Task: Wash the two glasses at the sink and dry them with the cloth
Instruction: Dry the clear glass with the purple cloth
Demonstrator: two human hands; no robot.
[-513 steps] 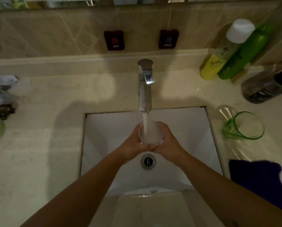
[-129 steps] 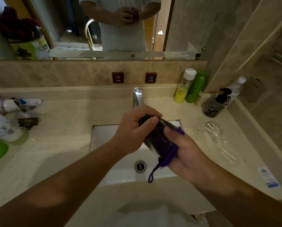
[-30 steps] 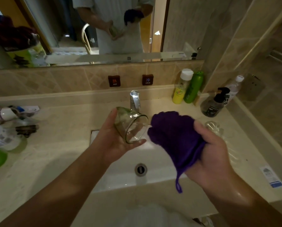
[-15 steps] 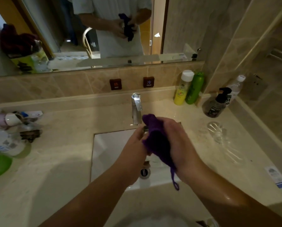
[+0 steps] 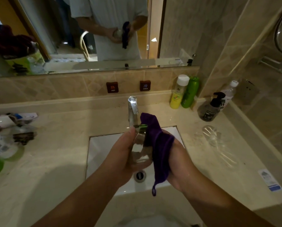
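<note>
My left hand (image 5: 120, 154) holds a green-tinted glass (image 5: 139, 145) upright above the white sink (image 5: 101, 148). My right hand (image 5: 178, 163) grips a purple cloth (image 5: 158, 148) and presses it against the right side of that glass; the cloth's upper corner sticks up past the rim and its loop hangs below. A second, clear glass (image 5: 210, 134) lies on its side on the counter to the right of the sink.
The chrome tap (image 5: 133, 110) stands just behind the glass, no water running. Yellow and green bottles (image 5: 184, 92) and a dark pump bottle (image 5: 210, 108) stand at the back right. Toiletries (image 5: 10, 128) clutter the left counter. A mirror (image 5: 87, 33) spans the wall.
The glass and cloth were apart a second ago; my right hand brought the cloth onto the glass, and the glass now shows more beside the cloth.
</note>
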